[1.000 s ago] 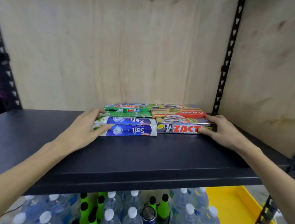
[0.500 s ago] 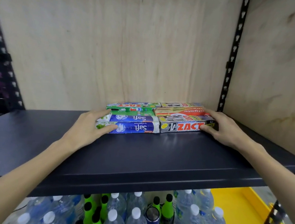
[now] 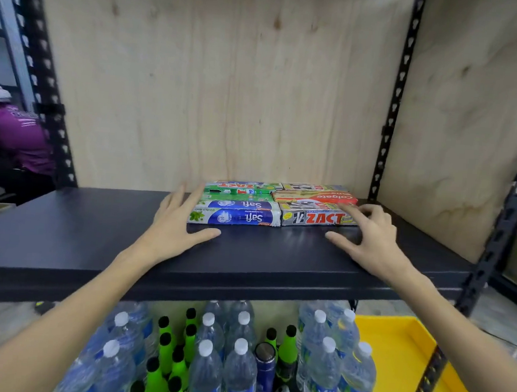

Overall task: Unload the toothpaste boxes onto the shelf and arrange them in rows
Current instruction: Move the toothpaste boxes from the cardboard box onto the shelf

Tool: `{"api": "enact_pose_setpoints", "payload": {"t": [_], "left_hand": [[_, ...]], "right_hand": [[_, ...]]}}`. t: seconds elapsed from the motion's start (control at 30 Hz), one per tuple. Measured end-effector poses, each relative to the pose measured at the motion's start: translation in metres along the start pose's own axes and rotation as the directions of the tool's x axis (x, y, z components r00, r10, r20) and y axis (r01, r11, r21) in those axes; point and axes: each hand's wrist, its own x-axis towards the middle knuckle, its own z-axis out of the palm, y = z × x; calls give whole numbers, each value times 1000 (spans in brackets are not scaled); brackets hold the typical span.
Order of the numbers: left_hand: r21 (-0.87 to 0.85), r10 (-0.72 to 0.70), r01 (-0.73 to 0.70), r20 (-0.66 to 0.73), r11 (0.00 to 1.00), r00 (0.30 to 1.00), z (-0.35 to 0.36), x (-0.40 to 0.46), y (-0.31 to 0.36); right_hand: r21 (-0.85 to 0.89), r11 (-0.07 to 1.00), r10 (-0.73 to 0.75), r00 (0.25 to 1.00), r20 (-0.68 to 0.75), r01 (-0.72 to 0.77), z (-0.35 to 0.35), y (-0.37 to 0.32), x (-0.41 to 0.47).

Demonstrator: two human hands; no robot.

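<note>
Change: I am seeing both hands coming back off the box ends they were pressing half a second ago; the right hand is now lifting clear and the left is sliding toward the front edge.
Left hand (image 3: 175, 228): I am watching it lying flat and spread on the shelf, holding nothing, fingertips just touching the left end of the toothpaste boxes (image 3: 276, 204), thumb stretching along their front.
Boxes: they are lying flat in two side-by-side rows between my two hands, near the back panel; blue Safi boxes (image 3: 237, 213) are sitting nearest the left hand's fingers, the ZACT box (image 3: 317, 219) nearest the right hand's.
Right hand (image 3: 369, 239): I am seeing it hovering open and curled, gripping nothing, fingertips just beside the ZACT box's right end; I cannot tell whether they touch.
Shelf (image 3: 91, 237): dark, flat, running under both palms.
Room: plywood back panel (image 3: 217, 82) standing beyond the fingers; water bottles (image 3: 239, 363) and green bottles (image 3: 170, 363) crowding below the wrists; a yellow tray (image 3: 402, 358) sitting under the right forearm.
</note>
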Motion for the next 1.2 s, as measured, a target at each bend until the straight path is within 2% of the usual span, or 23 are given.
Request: {"api": "enact_pose_setpoints", "payload": {"t": [0.13,0.27,0.33,0.4,0.5,0.63,0.73,0.87,1.0,1.1,1.2], "left_hand": [[-28,-31,31,-21,999,999,-6,-49,12],[92,36,-10,-279,996,960,15,-114,28],[79,95,-71,-363,994,927,37,-151,32],[-34,56,-75,-384,997,922,65,-191,32],[-200,-98,36,-311,979,945,113,-251,23],[-216,-306,274,-133,937,943,175,-320,-15],[-111,-430,425,-32,899,902,207,-357,-43],[-160,-591,610,149,776,793,248,-399,-75],[-73,-701,743,280,666,656,291,-438,-106],[2,-768,818,346,575,539,319,-461,-127],[51,-789,846,393,531,472,340,-471,-139]], "right_hand": [[157,988,5,998,-55,4,-2,-32,-47],[358,930,-45,993,-114,83,14,-67,-106],[442,888,-65,985,-158,129,32,-85,-141],[496,857,-64,985,-162,137,56,-99,-180],[552,832,-21,998,-66,54,104,-106,-236],[555,824,72,992,101,-116,174,-90,-298],[484,843,124,960,251,-235,220,-71,-337],[364,855,168,862,478,-368,279,-42,-388],[211,892,190,756,626,-399,328,-17,-433],[105,949,127,669,732,-296,353,-5,-454],[82,981,27,541,841,-177,378,4,-464]]}}
